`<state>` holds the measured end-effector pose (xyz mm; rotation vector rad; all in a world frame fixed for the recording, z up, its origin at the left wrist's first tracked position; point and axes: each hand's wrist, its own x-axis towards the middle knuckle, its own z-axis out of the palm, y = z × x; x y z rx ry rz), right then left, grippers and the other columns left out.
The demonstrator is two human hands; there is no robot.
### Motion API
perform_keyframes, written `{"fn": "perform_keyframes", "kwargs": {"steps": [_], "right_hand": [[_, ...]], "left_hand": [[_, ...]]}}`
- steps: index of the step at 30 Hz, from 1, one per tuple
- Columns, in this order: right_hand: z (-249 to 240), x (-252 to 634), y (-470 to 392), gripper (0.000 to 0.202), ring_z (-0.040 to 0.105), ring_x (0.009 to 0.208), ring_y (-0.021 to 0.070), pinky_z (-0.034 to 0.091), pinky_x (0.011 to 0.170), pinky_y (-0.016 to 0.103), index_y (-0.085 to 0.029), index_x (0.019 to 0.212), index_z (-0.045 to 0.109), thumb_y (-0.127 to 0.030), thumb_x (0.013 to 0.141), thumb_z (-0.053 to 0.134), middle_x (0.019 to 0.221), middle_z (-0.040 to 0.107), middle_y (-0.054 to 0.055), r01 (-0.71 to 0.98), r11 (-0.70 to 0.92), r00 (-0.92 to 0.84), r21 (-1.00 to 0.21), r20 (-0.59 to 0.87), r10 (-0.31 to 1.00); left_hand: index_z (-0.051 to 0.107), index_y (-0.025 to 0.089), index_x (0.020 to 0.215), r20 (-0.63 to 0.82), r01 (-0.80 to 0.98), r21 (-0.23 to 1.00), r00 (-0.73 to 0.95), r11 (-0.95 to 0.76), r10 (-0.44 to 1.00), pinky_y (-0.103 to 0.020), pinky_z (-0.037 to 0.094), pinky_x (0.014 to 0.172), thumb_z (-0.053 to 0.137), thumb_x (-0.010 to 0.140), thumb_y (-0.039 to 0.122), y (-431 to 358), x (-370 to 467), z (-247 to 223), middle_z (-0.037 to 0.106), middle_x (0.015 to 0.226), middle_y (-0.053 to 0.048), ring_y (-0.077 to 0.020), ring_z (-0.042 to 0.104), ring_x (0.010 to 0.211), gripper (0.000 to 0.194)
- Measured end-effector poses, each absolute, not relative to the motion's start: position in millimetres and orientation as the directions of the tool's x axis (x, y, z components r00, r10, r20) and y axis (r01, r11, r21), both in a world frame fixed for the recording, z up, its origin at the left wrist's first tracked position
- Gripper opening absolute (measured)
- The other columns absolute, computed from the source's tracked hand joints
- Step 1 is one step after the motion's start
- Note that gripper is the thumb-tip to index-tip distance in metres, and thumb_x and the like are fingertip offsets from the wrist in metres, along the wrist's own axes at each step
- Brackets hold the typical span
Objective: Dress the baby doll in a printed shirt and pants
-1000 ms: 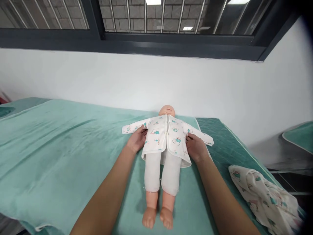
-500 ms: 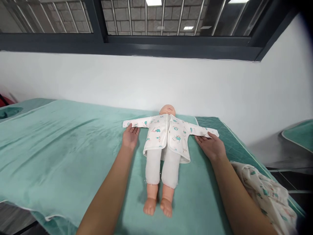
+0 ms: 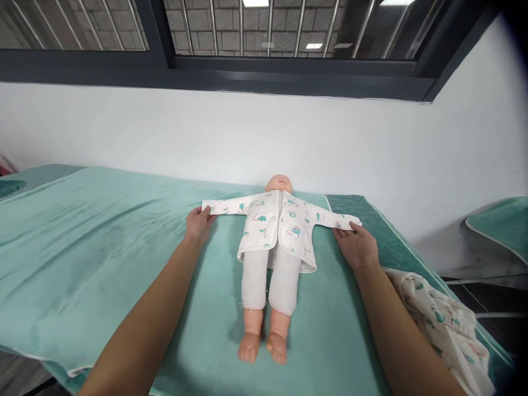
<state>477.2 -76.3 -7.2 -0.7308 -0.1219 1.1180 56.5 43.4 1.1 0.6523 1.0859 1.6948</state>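
A baby doll [image 3: 256, 278] lies on its back, head towards the wall and bare feet towards me. It wears a white printed jacket [image 3: 260, 225], whose front edges meet near the top and part lower down. Both sleeves stretch out sideways, and no doll hands show at the cuffs. My left hand [image 3: 198, 225] pinches the end of the left-side sleeve [image 3: 229, 207] between thumb and fingers. At the other cuff, my right hand [image 3: 357, 246] has its thumb on top of the right-side sleeve [image 3: 330, 218] and its fingers beneath.
Under the doll is a pale green sheet [image 3: 124, 247] over a bed or table. Crumpled printed white cloth [image 3: 445, 324] lies at the right, beside my right forearm. A white wall [image 3: 206, 137] rises behind, below a dark window frame [image 3: 289, 77].
My left hand has moved outward along the left-side sleeve, from under it to a pinch at its cuff. My right hand stays at the other cuff. The view has shifted slightly.
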Motion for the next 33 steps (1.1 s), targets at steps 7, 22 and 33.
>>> {"fn": "perform_keyframes", "kwargs": {"steps": [7, 22, 33], "right_hand": [[-13, 484, -71, 0.024, 0.069, 0.101, 0.017, 0.065, 0.082, 0.031, -0.016, 0.105, 0.056, -0.008, 0.086, 0.045, 0.107, 0.067, 0.008, -0.754, 0.261, 0.465, -0.603, -0.209, 0.86], [-26, 483, -56, 0.064, 0.065, 0.111, 0.014, 0.056, 0.097, 0.031, -0.028, 0.125, 0.039, -0.015, 0.068, 0.065, 0.115, 0.064, 0.0, -0.378, 0.304, 0.646, -0.874, -0.014, 0.763], [-15, 431, -92, 0.056, 0.046, 0.136, 0.0267, 0.033, 0.118, 0.047, -0.023, 0.14, 0.051, -0.042, 0.089, 0.061, 0.146, 0.051, 0.008, 0.532, 0.191, 0.508, -0.825, 0.492, 0.707]], "left_hand": [[0.059, 0.011, 0.085, 0.005, -0.327, 0.919, -0.551, -0.221, 0.834, -0.042, 0.057, 0.093, 0.063, 0.086, 0.009, 50, 55, -7, 0.064, 0.085, -0.004, -0.0127, 0.067, 0.079, 0.004], [0.054, 0.016, 0.093, 0.106, -0.141, 0.956, -0.65, -0.257, 0.752, -0.035, 0.055, 0.082, 0.058, 0.081, 0.012, 43, 49, -12, 0.062, 0.091, -0.004, -0.0136, 0.064, 0.079, 0.012], [0.06, 0.02, 0.102, 0.441, 0.362, 0.892, -0.554, -0.272, 0.706, -0.041, 0.036, 0.107, 0.056, 0.076, 0.01, 26, 57, -10, 0.06, 0.113, -0.007, -0.0243, 0.051, 0.117, 0.028]]}}
